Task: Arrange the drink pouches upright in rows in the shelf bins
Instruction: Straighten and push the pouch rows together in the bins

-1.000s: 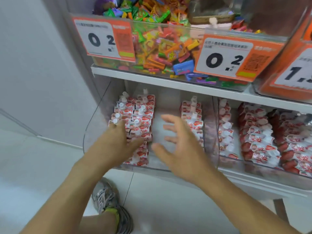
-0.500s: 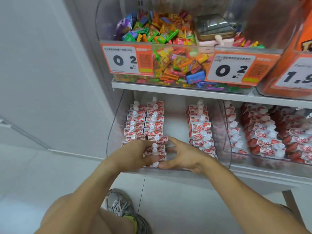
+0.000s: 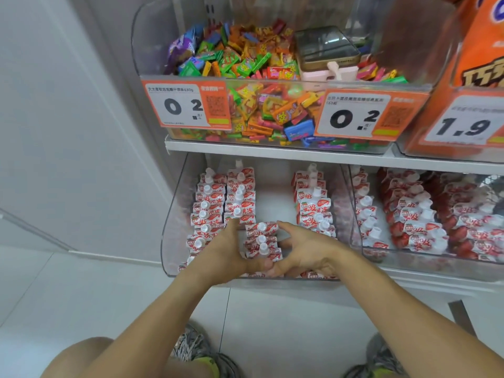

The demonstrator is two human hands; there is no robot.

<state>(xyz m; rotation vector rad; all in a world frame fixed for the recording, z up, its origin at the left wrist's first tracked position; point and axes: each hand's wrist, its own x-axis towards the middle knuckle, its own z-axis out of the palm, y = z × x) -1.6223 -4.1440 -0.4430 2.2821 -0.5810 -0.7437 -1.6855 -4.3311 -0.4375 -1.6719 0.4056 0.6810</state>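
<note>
Red-and-white drink pouches with white caps stand in rows inside a clear shelf bin (image 3: pixel 169 241) on the lower shelf. Two rows (image 3: pixel 211 203) fill its left side and one row (image 3: pixel 313 205) its right side. At the bin's front middle, a small stack of three pouches (image 3: pixel 262 241) sits between my hands. My left hand (image 3: pixel 229 252) grips the stack's left side, thumb up against the second row. My right hand (image 3: pixel 302 251) cups the stack's right side with curled fingers. A neighbouring bin (image 3: pixel 409 257) on the right holds more pouches.
The upper shelf carries a clear bin of colourful candies (image 3: pixel 245 85) with orange price tags (image 3: pixel 188 107), and a phone (image 3: pixel 327 47) lies on top of the candies. An orange package (image 3: pixel 477 64) stands at the far right. A white wall is on the left; my shoes show on the tiled floor.
Both hands dropped from above the rows to the bin's front and closed round a small stack of pouches, which now sits shifted toward the middle gap. The camera view moved up and left.
</note>
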